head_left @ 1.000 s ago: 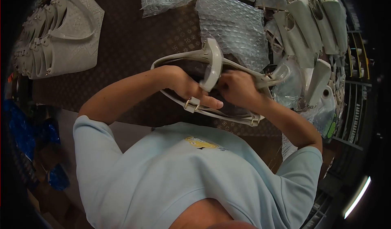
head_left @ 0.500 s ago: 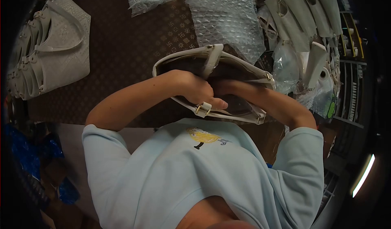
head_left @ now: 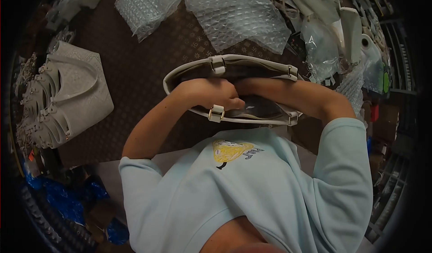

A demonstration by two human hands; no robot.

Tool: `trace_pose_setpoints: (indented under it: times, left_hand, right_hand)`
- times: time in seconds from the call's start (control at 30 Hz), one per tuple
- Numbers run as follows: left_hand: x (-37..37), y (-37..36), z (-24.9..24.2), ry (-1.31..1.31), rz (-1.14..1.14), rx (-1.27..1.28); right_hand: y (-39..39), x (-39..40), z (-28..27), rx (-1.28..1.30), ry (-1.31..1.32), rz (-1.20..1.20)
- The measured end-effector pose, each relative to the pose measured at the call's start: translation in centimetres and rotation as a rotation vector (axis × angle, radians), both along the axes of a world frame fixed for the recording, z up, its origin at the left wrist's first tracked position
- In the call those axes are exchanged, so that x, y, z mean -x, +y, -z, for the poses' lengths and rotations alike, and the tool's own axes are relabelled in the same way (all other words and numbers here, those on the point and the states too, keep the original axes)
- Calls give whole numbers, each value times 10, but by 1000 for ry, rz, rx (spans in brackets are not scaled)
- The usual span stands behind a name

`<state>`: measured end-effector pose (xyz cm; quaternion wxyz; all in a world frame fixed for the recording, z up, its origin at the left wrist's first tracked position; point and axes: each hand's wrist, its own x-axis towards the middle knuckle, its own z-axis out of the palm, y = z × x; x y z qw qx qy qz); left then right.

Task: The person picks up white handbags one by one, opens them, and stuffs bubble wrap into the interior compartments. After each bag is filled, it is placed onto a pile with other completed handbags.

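Observation:
A white handbag with gold-coloured buckles lies open before my body, its zipped mouth facing up. Both forearms reach into it. My left hand is at the bag's mouth with its fingers curled in; whatever they grip, if anything, is hidden. Beside it, my right hand goes deeper into the bag, and its fingers are out of sight behind the left hand. Some shiny clear plastic shows inside, near the front edge. A strap tab with a buckle hangs over the front rim, just below my left hand.
Bubble wrap sheets and a folded bubble wrap piece lie on the brown patterned table. Several pale handbags stand in a row at left. Pale bag parts and clear plastic bags crowd the right.
The handle strap at the back rim, upright over the opening before, has dropped away. The view has shifted, and my left hand's fingers are curled in more. Both hands stay in the bag.

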<state>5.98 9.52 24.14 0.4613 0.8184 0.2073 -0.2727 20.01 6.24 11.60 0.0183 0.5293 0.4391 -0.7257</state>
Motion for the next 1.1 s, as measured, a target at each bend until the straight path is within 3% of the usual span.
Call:
trace_pose_setpoints:
  times: [0.07, 0.17, 0.2, 0.23, 0.3, 0.33, 0.37, 0.4, 0.43, 0.5, 0.53, 0.6, 0.63, 0.7, 0.77, 0.8, 0.87, 0.97, 1.03, 1.07, 1.1]
  left_hand:
    - [6, 2, -8, -44, -126, 25]
    - [18, 8, -13, -213, -150, 203]
    - [20, 8, -10, -215, -155, 209]
    - [20, 7, -6, -189, -204, 183]
    - [20, 1, 0, -170, -257, 181]
    - [22, -6, -1, -408, -310, 167]
    - [26, -12, -3, -642, -366, 146]
    - [43, -12, -11, -639, -372, 148]
    - [66, -11, -25, -937, -438, 279]
    - [73, -12, -33, -1210, -493, 425]
    - [67, -13, -30, -1218, -692, -20]
    - [52, -15, -10, -1136, -848, -268]
    - [45, -17, -1, -1079, -926, -381]
    - [38, -11, 5, -653, -816, -678]
    - [40, -11, 7, -522, -783, -632]
    - [40, -3, 5, -410, -743, -598]
    - [42, -2, 13, -563, -713, -697]
    - [46, -15, -4, -419, -755, -711]
    - [50, -9, 3, -363, -728, -764]
    - [55, -5, -4, -225, -673, -563]
    - [63, -2, -2, -233, -669, -570]
  right_hand:
    - [-3, -11, -9, 34, -6, -10]
    - [-9, -3, -133, -68, -298, -247]
    - [-20, -13, -132, -221, -158, -202]
    - [-25, -20, -169, -418, -155, -284]
    - [-36, -47, -206, -794, -8, -223]
    - [-42, -58, -215, -771, -14, -233]
    - [-45, -67, -221, -1123, -237, -263]
    - [-47, -78, -217, -1309, -335, -277]
    - [-49, -89, -213, -1489, -455, -275]
    - [-64, -108, -177, -1299, -467, -80]
    - [-69, -115, -160, -1240, -467, -10]
    - [-70, -122, -136, -917, -374, 130]
    - [-67, -125, -126, -924, -359, 120]
    - [-67, -131, -114, -980, -255, 171]
    - [-68, -124, -127, -880, -231, 238]
    - [-71, -128, -110, -971, -132, 319]
    - [-70, -132, -108, -1153, -294, 193]
    - [-74, -127, -114, -1033, -323, 240]
    - [-68, -129, -118, -797, -265, 306]
    - [-68, -131, -117, -734, -311, 289]
    - [-69, -133, -114, -743, -316, 293]
